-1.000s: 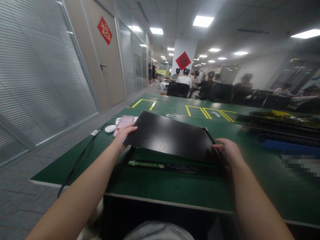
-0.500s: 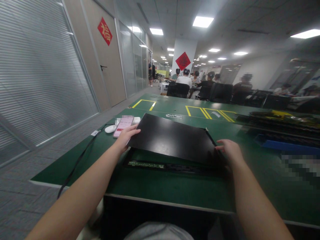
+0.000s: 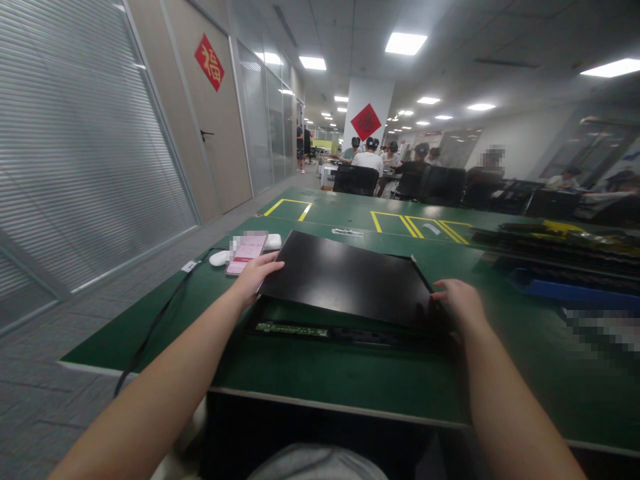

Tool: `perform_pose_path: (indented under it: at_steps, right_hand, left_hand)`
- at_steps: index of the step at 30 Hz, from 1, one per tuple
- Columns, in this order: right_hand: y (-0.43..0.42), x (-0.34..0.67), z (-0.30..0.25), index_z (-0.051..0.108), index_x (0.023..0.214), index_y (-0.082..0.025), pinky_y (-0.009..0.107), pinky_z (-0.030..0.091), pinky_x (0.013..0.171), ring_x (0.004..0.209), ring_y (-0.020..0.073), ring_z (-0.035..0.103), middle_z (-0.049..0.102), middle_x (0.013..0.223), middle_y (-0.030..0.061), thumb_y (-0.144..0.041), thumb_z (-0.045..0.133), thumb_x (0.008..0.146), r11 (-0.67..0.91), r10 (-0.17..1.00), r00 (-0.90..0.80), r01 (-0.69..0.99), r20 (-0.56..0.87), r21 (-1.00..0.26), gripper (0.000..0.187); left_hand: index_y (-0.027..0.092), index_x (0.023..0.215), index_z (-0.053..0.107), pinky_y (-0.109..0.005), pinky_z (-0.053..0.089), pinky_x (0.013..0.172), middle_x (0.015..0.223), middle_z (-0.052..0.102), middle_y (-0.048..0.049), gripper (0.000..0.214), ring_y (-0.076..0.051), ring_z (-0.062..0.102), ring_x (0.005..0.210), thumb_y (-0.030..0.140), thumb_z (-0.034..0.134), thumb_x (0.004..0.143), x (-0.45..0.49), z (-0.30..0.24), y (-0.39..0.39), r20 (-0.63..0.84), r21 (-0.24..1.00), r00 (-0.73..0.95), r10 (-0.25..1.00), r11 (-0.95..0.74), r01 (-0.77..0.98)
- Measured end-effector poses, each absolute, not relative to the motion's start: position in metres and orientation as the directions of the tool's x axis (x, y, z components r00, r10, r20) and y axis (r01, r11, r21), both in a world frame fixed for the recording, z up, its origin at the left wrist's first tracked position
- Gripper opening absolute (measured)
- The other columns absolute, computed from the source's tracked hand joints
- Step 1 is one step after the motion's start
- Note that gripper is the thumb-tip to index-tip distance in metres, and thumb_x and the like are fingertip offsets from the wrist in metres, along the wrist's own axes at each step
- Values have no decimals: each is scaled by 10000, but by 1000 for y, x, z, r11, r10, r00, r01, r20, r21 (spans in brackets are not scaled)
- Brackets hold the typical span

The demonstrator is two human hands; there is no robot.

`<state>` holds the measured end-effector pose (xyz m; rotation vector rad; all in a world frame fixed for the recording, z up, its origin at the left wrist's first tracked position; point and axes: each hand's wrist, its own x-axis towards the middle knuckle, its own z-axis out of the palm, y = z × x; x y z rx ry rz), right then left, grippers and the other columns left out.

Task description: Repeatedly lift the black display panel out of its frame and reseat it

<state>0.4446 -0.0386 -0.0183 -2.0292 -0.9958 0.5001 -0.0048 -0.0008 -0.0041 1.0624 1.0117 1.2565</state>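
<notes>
A flat black panel (image 3: 345,277) hangs tilted just above the green table (image 3: 320,373), its near edge raised. My left hand (image 3: 255,275) grips the panel's near left corner, thumb on top. My right hand (image 3: 457,301) is closed on the near right corner. Under the raised edge lies a dark frame with a narrow green circuit strip (image 3: 293,329) along its front.
A pink phone (image 3: 246,252) and a white mouse (image 3: 219,258) lie left of the panel, with a black cable (image 3: 150,327) running off the table's left edge. Dark trays and a blue bin (image 3: 560,290) stand to the right. Several people sit at desks beyond.
The panel has come down and flattened toward the frame on the table. Both hands have stayed on its near corners and dropped slightly with it.
</notes>
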Motion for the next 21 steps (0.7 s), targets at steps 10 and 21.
perform_pose_path:
  at_steps: [10, 21]
  right_hand:
    - [-35, 448, -23, 728, 968, -217, 305, 403, 579, 687, 218, 624, 739, 815, 57, -358, 465, 748, -406, 800, 600, 562, 17, -721, 371]
    - [-40, 440, -17, 736, 879, -217, 301, 389, 566, 703, 222, 638, 742, 830, 64, -349, 502, 722, -418, 817, 575, 650, 51, -635, 311]
  left_hand:
    - [167, 1075, 739, -336, 542, 729, 838, 781, -58, 535, -263, 728, 799, 302, 811, 562, -8, -13, 6, -19, 992, 59, 998, 27, -126]
    - [173, 1075, 741, -378, 545, 791, 837, 782, -50, 514, -280, 729, 815, 305, 772, 579, -7, -14, 4, -13, 996, 46, 999, 17, -88]
